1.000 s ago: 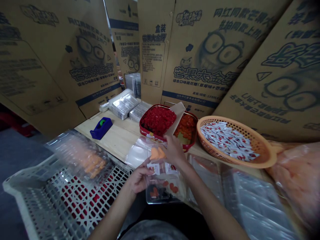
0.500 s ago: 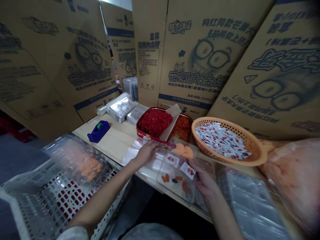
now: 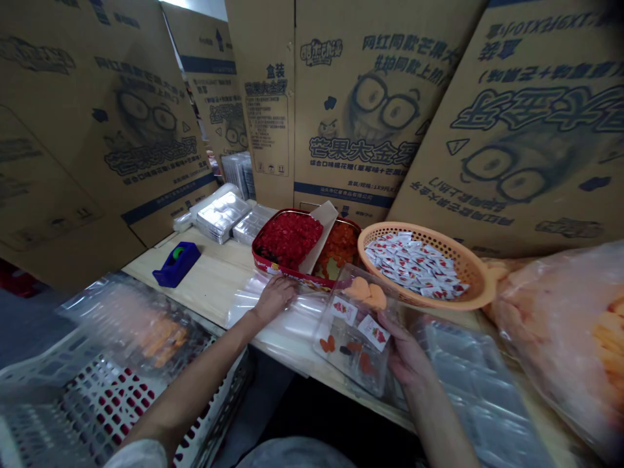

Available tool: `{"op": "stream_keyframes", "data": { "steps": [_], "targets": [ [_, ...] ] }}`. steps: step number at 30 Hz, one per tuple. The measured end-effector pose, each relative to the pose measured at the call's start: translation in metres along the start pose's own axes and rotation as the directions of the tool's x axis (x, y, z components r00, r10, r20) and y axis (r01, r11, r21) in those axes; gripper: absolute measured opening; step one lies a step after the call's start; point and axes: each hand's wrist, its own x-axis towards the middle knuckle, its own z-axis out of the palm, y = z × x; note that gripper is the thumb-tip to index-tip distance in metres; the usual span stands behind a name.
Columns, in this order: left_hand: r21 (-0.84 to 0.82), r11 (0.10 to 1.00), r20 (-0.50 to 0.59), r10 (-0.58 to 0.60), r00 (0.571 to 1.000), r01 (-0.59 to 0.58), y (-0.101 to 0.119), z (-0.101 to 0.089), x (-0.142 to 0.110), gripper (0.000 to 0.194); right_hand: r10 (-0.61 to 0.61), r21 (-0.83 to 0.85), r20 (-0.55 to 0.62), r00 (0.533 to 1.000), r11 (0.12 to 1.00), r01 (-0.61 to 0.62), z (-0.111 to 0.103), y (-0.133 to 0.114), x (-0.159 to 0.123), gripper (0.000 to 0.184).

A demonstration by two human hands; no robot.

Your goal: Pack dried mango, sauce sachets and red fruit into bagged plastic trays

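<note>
Left hand open, flat on clear bag | right hand gripping clear plastic tray | orange slices, printed sachets inside

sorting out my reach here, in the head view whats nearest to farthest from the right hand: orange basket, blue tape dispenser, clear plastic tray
1. Clear plastic tray, touching the right hand, on the hand's left.
2. Orange basket, farther ahead, beyond the tray.
3. Blue tape dispenser, farthest, well off to the left.

carton front: "芒果大金牙" | above it: "网红同款芒果大" | carton side panel: "盒装" | upside-down right carton: "芒果大金牙" repeated | small print: too blurred
</note>
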Motion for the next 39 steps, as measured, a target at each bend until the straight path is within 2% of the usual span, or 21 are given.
{"op": "stream_keyframes", "data": {
  "steps": [5,10,12,14,16,17,19,22,26,31,35,39],
  "targets": [
    [-0.174,0.979,-0.030,-0.115,0.993,0.108,0.012,-0.025,0.002,0.006,-0.026,0.018,-0.019,0.999,0.999,0.026,-0.008,-0.001,0.004,0.012],
    [-0.379,0.900,0.041,-0.213,0.976,0.212,0.029,-0.055,-0.006,0.040,-0.055,0.065,-0.008,0.998,0.996,0.055,-0.002,-0.006,0.005,0.015],
    [-0.505,0.806,0.116,-0.292,0.949,0.310,0.034,-0.058,-0.016,0.050,-0.047,0.088,-0.015,0.999,0.995,0.048,0.005,-0.007,0.005,0.015],
    [-0.624,0.658,0.189,-0.397,0.898,0.422,0.035,-0.055,-0.027,0.052,-0.044,0.103,-0.012,0.999,0.994,0.045,0.010,-0.006,0.005,0.013],
    [-0.687,0.544,0.208,-0.487,0.848,0.482,0.033,-0.046,-0.038,0.046,-0.051,0.103,-0.005,0.999,0.993,0.052,0.014,-0.006,0.006,0.012],
    [-0.693,0.531,0.187,-0.519,0.834,0.487,0.032,-0.041,-0.042,0.043,-0.056,0.102,-0.007,0.998,0.993,0.057,0.015,-0.006,0.007,0.012],
    [-0.701,0.523,0.129,-0.576,0.807,0.485,0.030,-0.031,-0.048,0.036,-0.065,0.091,-0.003,0.998,0.994,0.065,0.017,-0.006,0.009,0.013],
    [-0.713,0.524,0.045,-0.628,0.777,0.465,0.031,-0.023,-0.051,0.042,-0.075,0.069,0.042,0.996,0.995,0.072,0.022,-0.008,0.012,0.010],
    [-0.723,0.558,-0.024,-0.608,0.794,0.406,0.040,-0.021,-0.052,0.040,-0.133,0.096,0.048,0.990,0.987,0.128,0.036,-0.014,0.020,0.007],
    [-0.734,0.564,-0.031,-0.585,0.811,0.378,0.050,-0.018,-0.057,0.034,-0.253,0.153,0.027,0.967,0.957,0.246,0.070,-0.021,0.033,0.008],
    [-0.748,0.557,-0.039,-0.579,0.815,0.361,0.057,-0.018,-0.062,0.035,-0.346,0.216,0.068,0.936,0.921,0.325,0.099,-0.018,0.043,0.014],
    [-0.776,0.511,-0.012,-0.597,0.802,0.369,0.066,-0.021,-0.067,0.034,-0.368,0.232,0.106,0.924,0.913,0.337,0.111,-0.007,0.050,0.013]
  ]
}}
